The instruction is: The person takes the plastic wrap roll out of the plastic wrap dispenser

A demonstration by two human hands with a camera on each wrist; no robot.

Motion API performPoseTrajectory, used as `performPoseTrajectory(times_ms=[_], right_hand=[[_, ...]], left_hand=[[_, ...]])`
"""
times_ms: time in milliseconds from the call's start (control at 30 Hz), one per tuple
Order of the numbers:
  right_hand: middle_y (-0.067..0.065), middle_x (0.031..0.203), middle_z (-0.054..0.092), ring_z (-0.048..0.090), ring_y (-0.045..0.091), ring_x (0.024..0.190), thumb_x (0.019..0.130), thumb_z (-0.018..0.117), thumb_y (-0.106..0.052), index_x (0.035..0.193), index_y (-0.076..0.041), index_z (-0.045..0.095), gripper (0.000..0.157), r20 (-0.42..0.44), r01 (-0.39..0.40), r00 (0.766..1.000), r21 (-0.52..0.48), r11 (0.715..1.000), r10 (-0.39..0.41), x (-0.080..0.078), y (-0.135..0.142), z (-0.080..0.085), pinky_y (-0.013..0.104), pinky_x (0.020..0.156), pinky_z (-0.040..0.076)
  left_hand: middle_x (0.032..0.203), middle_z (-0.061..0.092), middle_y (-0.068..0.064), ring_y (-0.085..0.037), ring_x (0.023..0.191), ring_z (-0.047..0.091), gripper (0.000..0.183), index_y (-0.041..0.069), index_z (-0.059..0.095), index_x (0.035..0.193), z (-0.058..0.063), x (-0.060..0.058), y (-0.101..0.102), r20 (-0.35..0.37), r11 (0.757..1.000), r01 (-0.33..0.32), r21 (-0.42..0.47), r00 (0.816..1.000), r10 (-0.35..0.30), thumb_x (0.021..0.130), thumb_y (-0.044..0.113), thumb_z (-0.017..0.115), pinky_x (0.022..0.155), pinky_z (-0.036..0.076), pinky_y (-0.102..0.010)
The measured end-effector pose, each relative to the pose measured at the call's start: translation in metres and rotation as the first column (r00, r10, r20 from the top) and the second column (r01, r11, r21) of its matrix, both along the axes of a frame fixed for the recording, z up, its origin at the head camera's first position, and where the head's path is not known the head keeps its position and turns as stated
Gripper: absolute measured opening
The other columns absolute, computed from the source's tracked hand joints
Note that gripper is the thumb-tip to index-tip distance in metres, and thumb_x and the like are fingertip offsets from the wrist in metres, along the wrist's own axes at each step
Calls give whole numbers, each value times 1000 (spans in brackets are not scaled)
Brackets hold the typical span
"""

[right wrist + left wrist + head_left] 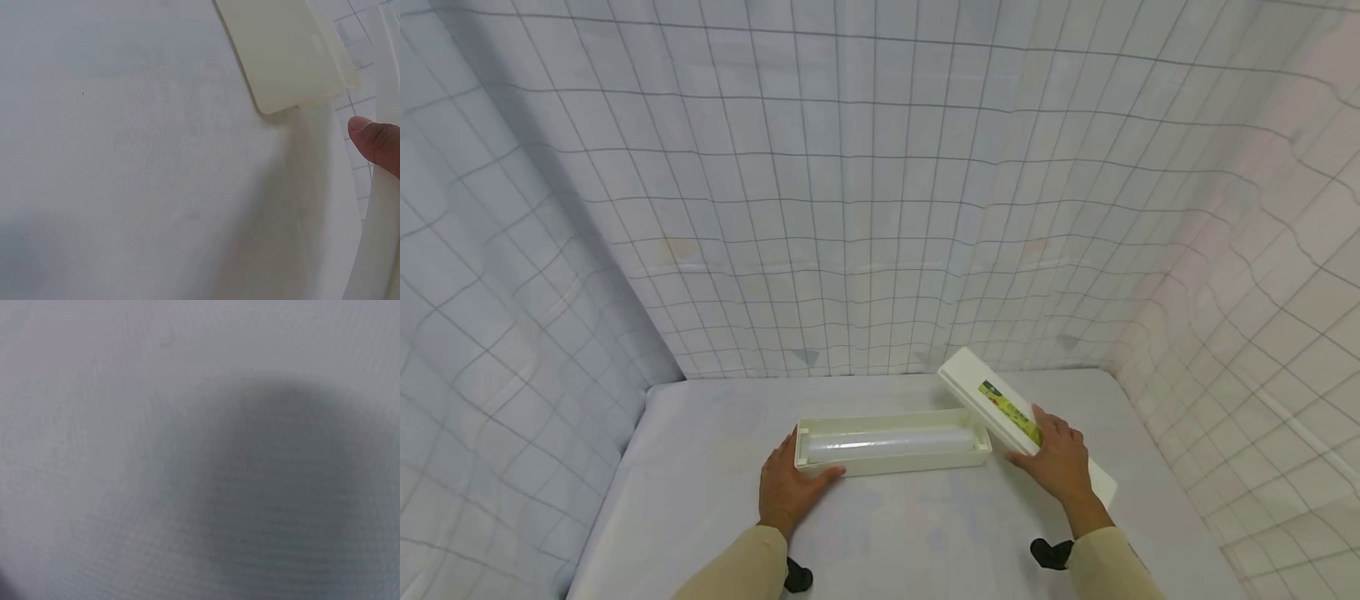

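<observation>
A long, narrow off-white box (902,463) lies lidless on the table, with a shiny roll of plastic wrap (887,443) inside. My left hand (788,493) grips the box's left end, thumb along the front wall and fingers round the far side. To the right, my right hand (1060,463) holds the long white lid (964,372), which slants past the box's right end and bears a yellow-green label (1000,402). In the right wrist view, my thumb (375,140) lies against the lid (378,244), near the box end (287,56). Only blurred cloth and shadow fill the left wrist view.
White cloth covers the table (925,533). Behind it and on both sides hang white curtains with a dark grid (865,183), close to the table's edges. Black pieces (1051,554) show at both wrists below the sleeves.
</observation>
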State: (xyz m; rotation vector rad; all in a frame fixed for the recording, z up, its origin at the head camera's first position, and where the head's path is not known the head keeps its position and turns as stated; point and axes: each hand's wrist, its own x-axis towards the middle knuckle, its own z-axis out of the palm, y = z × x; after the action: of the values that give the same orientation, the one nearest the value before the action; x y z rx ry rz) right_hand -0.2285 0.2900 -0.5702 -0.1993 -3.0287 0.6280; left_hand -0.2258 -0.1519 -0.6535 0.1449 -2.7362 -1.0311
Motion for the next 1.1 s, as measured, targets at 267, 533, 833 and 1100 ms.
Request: performPoseTrajectory(times_ms=[267, 533, 833, 1100], right_hand=[[30, 153, 39, 36, 56, 133, 80, 83, -47, 160, -3, 27, 107, 9, 36, 999, -8, 999, -35, 8, 12, 2, 71, 106, 35], [32, 154, 36, 34, 57, 132, 81, 81, -50, 161, -3, 25, 109, 29, 68, 997, 3, 998, -69, 11, 29, -10, 72, 106, 33], [34, 152, 36, 33, 61, 131, 79, 81, -55, 161, -4, 24, 112, 22, 105, 994, 27, 994, -106, 16, 52, -20, 74, 104, 32], [38, 149, 34, 34, 65, 128, 81, 79, -55, 160, -2, 23, 111, 46, 129, 990, 60, 990, -132, 29, 72, -21, 75, 99, 35]], left_hand=[[149, 55, -21, -41, 138, 50, 116, 12, 38, 157, 0, 0, 0, 1, 1000, 0, 4, 1000, 0, 66, 67, 85, 121, 33, -58], [146, 58, -21, -41, 134, 54, 115, 11, 40, 156, -1, -1, -1, -34, 1000, 0, -5, 999, 0, 66, 65, 87, 119, 36, -58], [144, 59, -21, -41, 133, 55, 116, 9, 41, 156, 0, 0, 0, -56, 1000, 3, 0, 998, -3, 65, 65, 87, 118, 37, -59], [146, 58, -21, -41, 138, 52, 118, 8, 39, 156, -1, 0, 0, -37, 1000, 4, 7, 999, -4, 65, 66, 86, 120, 34, -58]])
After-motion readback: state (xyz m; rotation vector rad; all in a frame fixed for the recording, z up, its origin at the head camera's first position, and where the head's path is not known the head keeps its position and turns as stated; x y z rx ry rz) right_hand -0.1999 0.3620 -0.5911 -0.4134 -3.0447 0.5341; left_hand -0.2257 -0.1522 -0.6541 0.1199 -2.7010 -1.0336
